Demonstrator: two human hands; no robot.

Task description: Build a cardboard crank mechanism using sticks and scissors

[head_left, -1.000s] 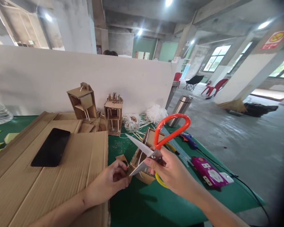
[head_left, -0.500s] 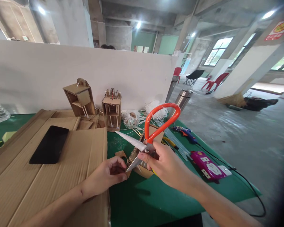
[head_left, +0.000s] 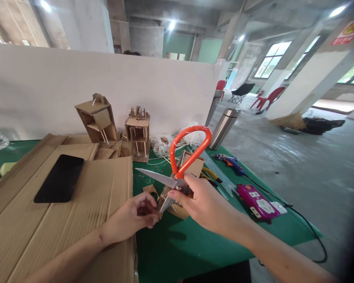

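Observation:
My right hand (head_left: 197, 196) grips a pair of scissors (head_left: 191, 157) with an orange upper handle; the blades are spread wide. The lower blade reaches the fingertips of my left hand (head_left: 138, 212). Those fingers are pinched on a small cardboard piece (head_left: 159, 214), mostly hidden by fingers and blade. Behind the hands lies an open cardboard box (head_left: 196, 163), partly covered by the scissors and my right hand. A cardboard scrap with a round cutout (head_left: 149, 189) rests on the green table just beyond my left hand.
Large cardboard sheets (head_left: 100, 188) bear a black phone (head_left: 59, 179) on the left. Two cardboard models (head_left: 96, 118) stand at the back. To the right are a steel flask (head_left: 225, 127), glue sticks (head_left: 216, 173), a glue gun (head_left: 231, 163) and a purple power strip (head_left: 258, 202) with a cable.
The scissors and my right hand have moved left, and the lower blade now overlaps the piece at my left fingertips. The blades stay apart. The whole view has shifted slightly.

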